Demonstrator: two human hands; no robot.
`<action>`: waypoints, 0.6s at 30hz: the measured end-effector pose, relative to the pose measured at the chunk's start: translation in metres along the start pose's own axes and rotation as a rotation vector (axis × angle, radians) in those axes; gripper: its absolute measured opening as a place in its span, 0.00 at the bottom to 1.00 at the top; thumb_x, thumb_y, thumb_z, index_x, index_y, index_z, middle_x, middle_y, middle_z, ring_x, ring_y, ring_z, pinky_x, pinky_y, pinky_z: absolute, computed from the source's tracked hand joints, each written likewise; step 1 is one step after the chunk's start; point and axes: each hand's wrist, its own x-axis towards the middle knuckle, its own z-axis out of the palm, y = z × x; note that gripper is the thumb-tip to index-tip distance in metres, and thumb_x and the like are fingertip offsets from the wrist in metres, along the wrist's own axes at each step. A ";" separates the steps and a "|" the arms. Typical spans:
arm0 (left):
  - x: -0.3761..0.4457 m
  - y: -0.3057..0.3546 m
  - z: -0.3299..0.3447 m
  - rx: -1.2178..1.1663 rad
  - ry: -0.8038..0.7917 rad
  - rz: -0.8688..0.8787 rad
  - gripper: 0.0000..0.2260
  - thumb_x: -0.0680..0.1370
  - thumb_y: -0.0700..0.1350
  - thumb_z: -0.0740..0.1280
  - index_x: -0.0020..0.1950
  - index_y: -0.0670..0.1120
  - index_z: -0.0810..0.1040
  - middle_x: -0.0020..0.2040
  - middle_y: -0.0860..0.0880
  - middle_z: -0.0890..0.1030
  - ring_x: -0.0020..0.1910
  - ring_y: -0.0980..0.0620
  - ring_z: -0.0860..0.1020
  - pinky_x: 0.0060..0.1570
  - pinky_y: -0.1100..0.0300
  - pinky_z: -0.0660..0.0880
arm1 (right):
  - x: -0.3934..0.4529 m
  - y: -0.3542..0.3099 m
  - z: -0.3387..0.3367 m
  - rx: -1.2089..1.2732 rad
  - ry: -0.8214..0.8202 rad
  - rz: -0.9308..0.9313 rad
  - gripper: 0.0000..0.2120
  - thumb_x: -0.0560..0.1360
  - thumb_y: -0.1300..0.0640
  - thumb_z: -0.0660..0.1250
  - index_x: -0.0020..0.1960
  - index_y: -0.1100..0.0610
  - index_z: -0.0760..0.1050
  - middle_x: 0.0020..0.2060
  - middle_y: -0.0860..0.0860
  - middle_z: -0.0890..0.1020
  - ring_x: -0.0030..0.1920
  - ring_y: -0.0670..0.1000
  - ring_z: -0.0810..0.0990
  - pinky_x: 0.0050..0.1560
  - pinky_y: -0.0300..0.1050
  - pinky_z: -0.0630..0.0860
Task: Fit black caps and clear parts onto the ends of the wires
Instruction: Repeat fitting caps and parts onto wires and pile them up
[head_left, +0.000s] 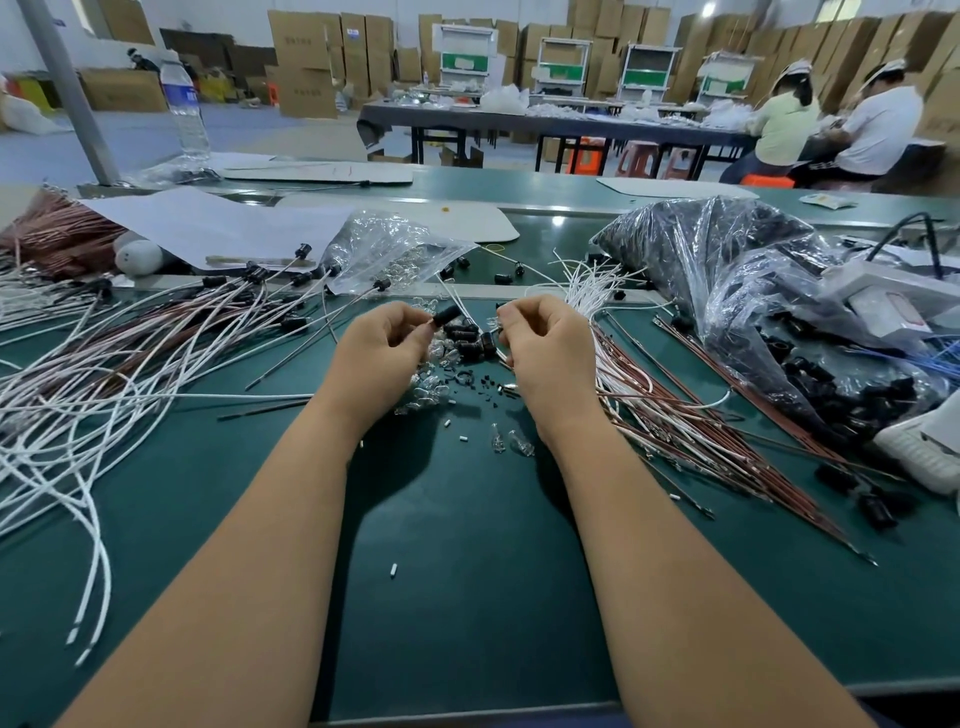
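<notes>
while pinched in left hand, black cap

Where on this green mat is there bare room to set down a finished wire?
Bare green mat lies between the forearms, near the front edge. Crowded: white wires on the left, brown wires on the right, loose black caps and clear parts between the left hand and right hand.

No text is legible. The water bottle carries a blue label with unreadable print. The stacked cardboard boxes bear dark markings too blurred to read. The white device carries a red-bordered label, unreadable.
</notes>
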 end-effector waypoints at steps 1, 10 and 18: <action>0.001 0.000 0.000 -0.038 -0.003 -0.008 0.04 0.80 0.40 0.63 0.48 0.47 0.77 0.34 0.48 0.77 0.24 0.59 0.68 0.26 0.68 0.65 | -0.001 0.000 -0.001 -0.046 -0.031 -0.041 0.04 0.77 0.58 0.68 0.43 0.55 0.79 0.31 0.46 0.78 0.31 0.44 0.73 0.35 0.41 0.72; -0.002 0.003 0.000 -0.228 -0.085 0.038 0.09 0.79 0.35 0.64 0.46 0.49 0.77 0.40 0.44 0.80 0.43 0.50 0.76 0.50 0.58 0.72 | -0.014 -0.015 0.007 0.214 -0.205 -0.070 0.06 0.69 0.62 0.76 0.43 0.54 0.82 0.32 0.58 0.77 0.32 0.50 0.71 0.37 0.42 0.71; -0.002 0.005 -0.001 -0.211 -0.100 0.046 0.12 0.78 0.34 0.64 0.48 0.50 0.80 0.44 0.43 0.83 0.44 0.48 0.77 0.51 0.52 0.72 | -0.016 -0.018 0.007 0.297 -0.274 -0.115 0.10 0.65 0.68 0.77 0.43 0.58 0.82 0.30 0.49 0.73 0.26 0.40 0.65 0.29 0.32 0.66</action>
